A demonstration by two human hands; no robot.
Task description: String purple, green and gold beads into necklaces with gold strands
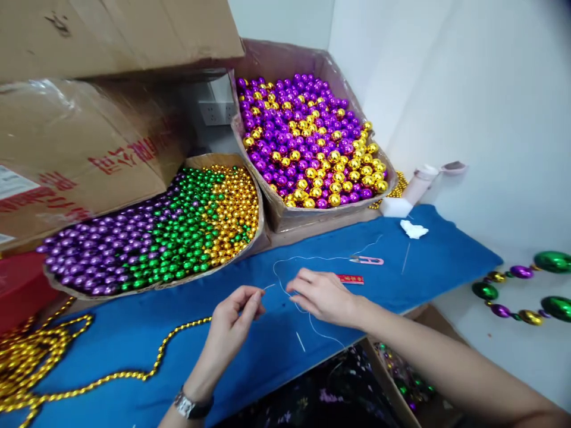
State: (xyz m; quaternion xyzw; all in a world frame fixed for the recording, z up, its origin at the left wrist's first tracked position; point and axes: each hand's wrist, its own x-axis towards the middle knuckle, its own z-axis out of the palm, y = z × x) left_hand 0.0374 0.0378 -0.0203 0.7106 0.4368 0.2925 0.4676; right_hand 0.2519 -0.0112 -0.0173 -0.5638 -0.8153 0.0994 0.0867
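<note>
My left hand (234, 324) pinches the end of a thin white thread (312, 259) just above the blue cloth (134, 333). A watch sits on that wrist. My right hand (323, 296) rests on the cloth with its fingers curled over the same thread, which loops away toward small pink thread snips (366, 260). A strand of small gold beads (111, 371) runs from near my left hand to a gold pile at the left edge. A red strip (350, 279) lies just beyond my right hand.
Two cardboard trays stand behind the cloth: one with purple, green and gold beads (178, 226), one with purple and gold beads (307, 142). Large cardboard boxes (80, 137) are stacked at left. A garland of big beads (521, 291) hangs at right. A white scrap (413, 229) lies on the cloth.
</note>
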